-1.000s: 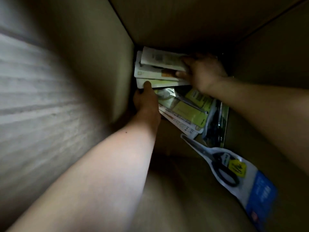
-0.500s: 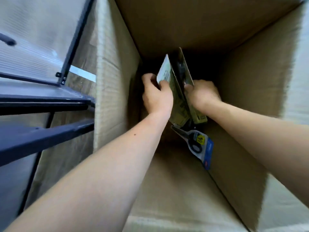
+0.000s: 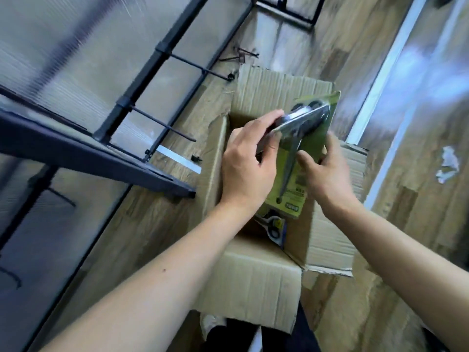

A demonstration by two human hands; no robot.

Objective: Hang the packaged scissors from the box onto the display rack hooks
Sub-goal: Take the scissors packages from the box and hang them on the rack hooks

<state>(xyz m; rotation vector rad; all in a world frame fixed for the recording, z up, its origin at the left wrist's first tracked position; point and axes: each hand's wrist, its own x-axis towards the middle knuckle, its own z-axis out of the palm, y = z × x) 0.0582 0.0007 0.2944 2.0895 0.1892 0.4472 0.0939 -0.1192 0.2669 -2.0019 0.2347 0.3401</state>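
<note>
Both hands have come up out of the depths of the box (image 3: 253, 275) since half a second ago, and the green packs they were gathering inside now sit above its open mouth; the camera has also lifted, so the rack is in sight.

Head view: the left hand (image 3: 247, 168) curls its fingers over the upper edge of the packaged scissors (image 3: 317, 133), gripping a pack that tilts across the others. The right hand (image 3: 327, 171) holds the bundle from the far side, thumb pressed on the green card face and fingers behind it. How many packs are in the bundle cannot be told. One blue-carded pack (image 3: 272, 226) lies lower down in the box. The display rack (image 3: 132, 97) stands to the left, its bare hooks (image 3: 165, 124) pointing out over the wooden floor (image 3: 152, 224). A paper scrap (image 3: 448, 165) lies far to the right.

These packs look light and stiff: flat card with a clear plastic blister that is probably slick, so a stack may slide apart if pinched loosely. The best hold is likely on the card edges beside the blister, one pack at a time, leaving the handle end free for the hook. No hang hole can be made out.
</note>
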